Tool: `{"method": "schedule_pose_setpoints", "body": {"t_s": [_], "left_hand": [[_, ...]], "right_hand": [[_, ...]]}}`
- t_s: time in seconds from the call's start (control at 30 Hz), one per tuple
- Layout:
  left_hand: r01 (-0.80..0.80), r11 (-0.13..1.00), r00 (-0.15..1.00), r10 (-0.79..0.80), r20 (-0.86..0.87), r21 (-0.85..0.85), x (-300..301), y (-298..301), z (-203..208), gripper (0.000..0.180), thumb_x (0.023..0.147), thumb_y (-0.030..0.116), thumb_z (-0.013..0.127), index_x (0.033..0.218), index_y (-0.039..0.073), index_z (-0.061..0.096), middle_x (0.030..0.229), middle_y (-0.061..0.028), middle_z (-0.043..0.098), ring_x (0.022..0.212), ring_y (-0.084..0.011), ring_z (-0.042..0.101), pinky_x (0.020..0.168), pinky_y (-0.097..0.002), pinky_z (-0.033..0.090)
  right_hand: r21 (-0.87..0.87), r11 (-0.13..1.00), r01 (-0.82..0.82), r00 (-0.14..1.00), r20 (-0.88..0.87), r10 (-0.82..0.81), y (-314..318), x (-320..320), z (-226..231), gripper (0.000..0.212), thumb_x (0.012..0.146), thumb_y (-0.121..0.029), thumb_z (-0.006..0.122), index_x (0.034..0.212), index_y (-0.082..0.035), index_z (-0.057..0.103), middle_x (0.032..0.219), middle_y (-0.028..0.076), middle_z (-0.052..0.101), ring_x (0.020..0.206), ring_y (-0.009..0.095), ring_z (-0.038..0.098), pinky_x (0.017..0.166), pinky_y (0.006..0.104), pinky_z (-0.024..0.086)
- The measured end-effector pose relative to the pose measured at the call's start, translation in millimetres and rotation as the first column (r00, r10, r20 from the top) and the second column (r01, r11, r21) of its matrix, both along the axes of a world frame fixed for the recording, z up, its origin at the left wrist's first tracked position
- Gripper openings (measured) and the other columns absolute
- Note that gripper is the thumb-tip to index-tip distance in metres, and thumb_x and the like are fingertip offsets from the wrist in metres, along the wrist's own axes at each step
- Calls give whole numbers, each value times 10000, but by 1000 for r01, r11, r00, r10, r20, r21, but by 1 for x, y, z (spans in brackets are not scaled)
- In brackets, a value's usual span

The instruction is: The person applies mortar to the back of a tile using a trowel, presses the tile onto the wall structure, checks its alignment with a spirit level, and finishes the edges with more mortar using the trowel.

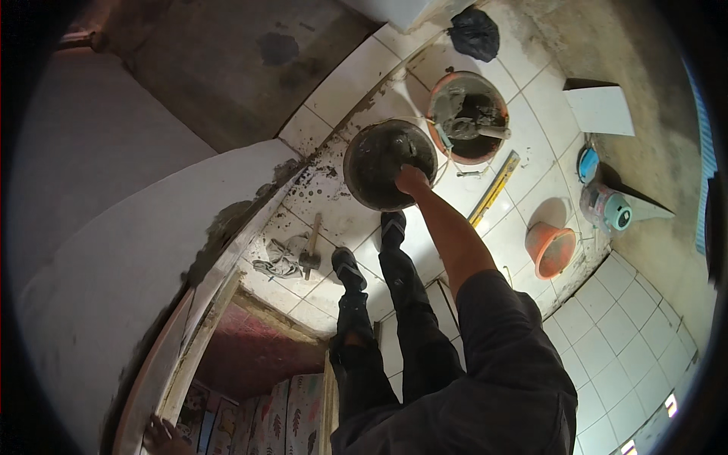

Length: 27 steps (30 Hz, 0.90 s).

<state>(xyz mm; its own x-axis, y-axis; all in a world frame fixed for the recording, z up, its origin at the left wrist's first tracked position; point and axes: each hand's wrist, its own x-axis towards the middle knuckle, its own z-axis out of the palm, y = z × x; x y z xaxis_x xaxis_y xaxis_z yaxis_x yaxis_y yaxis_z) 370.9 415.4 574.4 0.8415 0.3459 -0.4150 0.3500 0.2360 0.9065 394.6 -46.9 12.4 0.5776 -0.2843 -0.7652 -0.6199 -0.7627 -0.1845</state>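
Note:
My right hand [412, 180] reaches down into a dark round bucket [353, 187] with wet grey mortar inside. Its fingers look closed, but whatever they may hold is hidden. At the lower left, my left hand [163, 436] grips the edge of a wooden frame [199, 340]. Just beyond the dark bucket stands an orange-rimmed tub [433, 106] of grey mortar, with a trowel [493, 131] lying across its contents. My shoes rest on the white tiles close to the dark bucket.
A yellow spirit level [494, 189] lies right of the buckets. Farther right are a small orange bucket [552, 250], a clear container with a green lid [618, 211] and a leaning white tile [600, 110]. A hammer [311, 254] and a grey rag [280, 258] lie left of my feet. A black plastic bag [475, 34] sits at the back.

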Motion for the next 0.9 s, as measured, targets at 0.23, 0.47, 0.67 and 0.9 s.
{"method": "schedule_pose_setpoints", "body": {"t_s": [0.23,0.47,0.67,0.9], "left_hand": [[-102,980,994,93,57,168,3,-13,5,998,681,869,174,895,50,703,960,-140,669,1019,-352,547,996,-481,297],[-434,865,901,408,149,252,-6,-3,12,972,613,838,457,1088,5,617,866,-181,628,903,-391,540,971,-509,322],[-505,669,852,489,188,546,1,-8,0,1303,541,810,570,1430,138,-105,1118,-185,512,1035,-423,466,1025,-574,249],[16,999,993,-22,112,50,-9,16,6,1062,644,862,321,1233,-9,477,999,-201,632,1138,-417,452,1060,-534,211]], "right_hand": [[88,940,329,922,-248,-299,44,34,-92,299,818,-184,489,1048,-47,620,843,176,666,740,269,669,694,358,542],[26,986,167,986,11,-168,78,39,-92,334,808,-244,534,1070,-53,613,1011,188,637,947,333,617,830,426,495],[45,997,61,991,113,-66,41,3,-78,426,751,-371,640,1072,-93,613,1009,190,630,967,335,602,827,424,485],[226,970,88,931,326,-161,-7,-35,-81,537,686,-432,701,1056,-53,613,944,170,650,930,330,612,812,412,482]]}}
